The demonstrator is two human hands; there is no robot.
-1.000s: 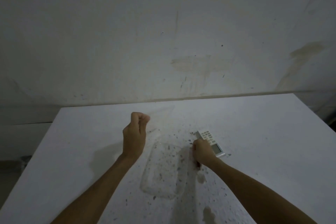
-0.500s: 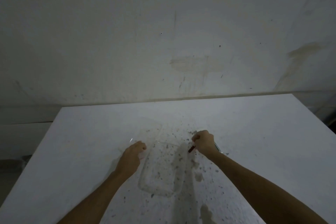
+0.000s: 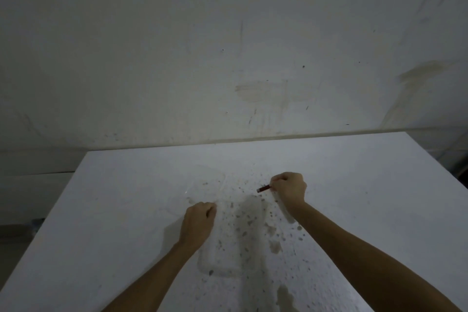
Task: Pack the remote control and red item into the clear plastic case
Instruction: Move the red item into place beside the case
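Note:
The clear plastic case (image 3: pixel 228 253) lies open on the speckled white table (image 3: pixel 121 210), with its lid (image 3: pixel 209 182) folded flat away from me. My left hand (image 3: pixel 198 221) rests curled at the case's left rim near the hinge and seems to pinch it. My right hand (image 3: pixel 288 189) is to the right of the case, just above the table. It pinches a small dark red item (image 3: pixel 263 188), whose tip points left toward the case. The remote control is hidden; only a pale shape (image 3: pixel 288 214) shows under my right wrist.
The table's far edge meets a stained white wall (image 3: pixel 240 83). Its left edge drops off to a lower ledge (image 3: pixel 33 185). Dark specks and damp-looking stains (image 3: pixel 274 246) cover the table around the case.
My left hand came down from mid-air and laid the lid flat, then drew back to the case's rim. My right hand picked up the red item and now covers the remote.

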